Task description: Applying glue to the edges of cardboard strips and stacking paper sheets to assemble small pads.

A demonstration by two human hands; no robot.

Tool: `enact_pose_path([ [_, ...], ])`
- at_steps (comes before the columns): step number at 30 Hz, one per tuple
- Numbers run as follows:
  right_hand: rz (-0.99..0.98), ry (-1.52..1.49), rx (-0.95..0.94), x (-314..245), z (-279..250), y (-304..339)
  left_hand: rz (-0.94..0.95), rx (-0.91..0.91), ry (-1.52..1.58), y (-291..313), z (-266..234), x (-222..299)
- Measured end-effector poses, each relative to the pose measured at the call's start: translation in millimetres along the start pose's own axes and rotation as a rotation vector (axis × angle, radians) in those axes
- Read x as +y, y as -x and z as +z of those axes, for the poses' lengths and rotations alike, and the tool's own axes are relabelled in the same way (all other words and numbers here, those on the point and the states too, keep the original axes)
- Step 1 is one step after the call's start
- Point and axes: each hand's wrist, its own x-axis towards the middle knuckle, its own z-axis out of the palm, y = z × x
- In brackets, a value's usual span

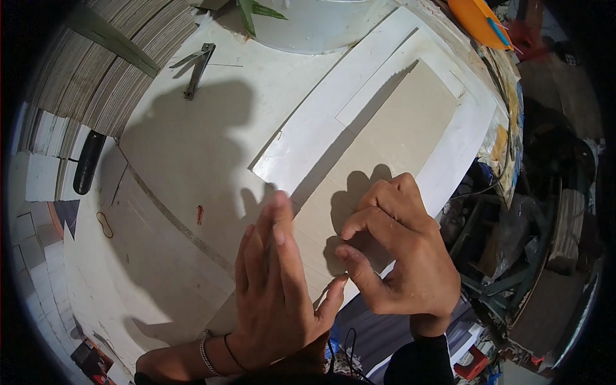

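Note:
A long beige board (pixel 391 135) lies slantwise on white sheets (pixel 295 131) in front of me. My left hand (pixel 276 276) is at the board's near left edge, fingers stretched out and slightly blurred, with nothing seen in it. Over the near right part of the board is my right hand (pixel 404 250). Its fingers are curled, the thumb and forefinger tips a small gap apart, and no object shows between them. The left thumb tip comes close below the right thumb. Both hands cast shadows, and the left hand and arm hide the board's near end.
Nail clippers (pixel 197 70) lie unfolded on the white table (pixel 186 160), near a white tub (pixel 308 25). Stacked boards or paper (pixel 109 58) line the left, beside a black cylindrical object (pixel 88 162). A rubber band (pixel 104 224) lies near the left edge. Clutter fills the right.

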Motion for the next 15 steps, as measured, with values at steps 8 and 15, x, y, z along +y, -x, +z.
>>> enact_pose_path([
  [8,0.056,0.067,0.035,-4,3,-2,-0.049,0.024,-0.007,3,0,1],
  [15,0.025,0.072,0.063,1,13,-3,-0.061,-0.015,-0.036,0,-2,3],
])
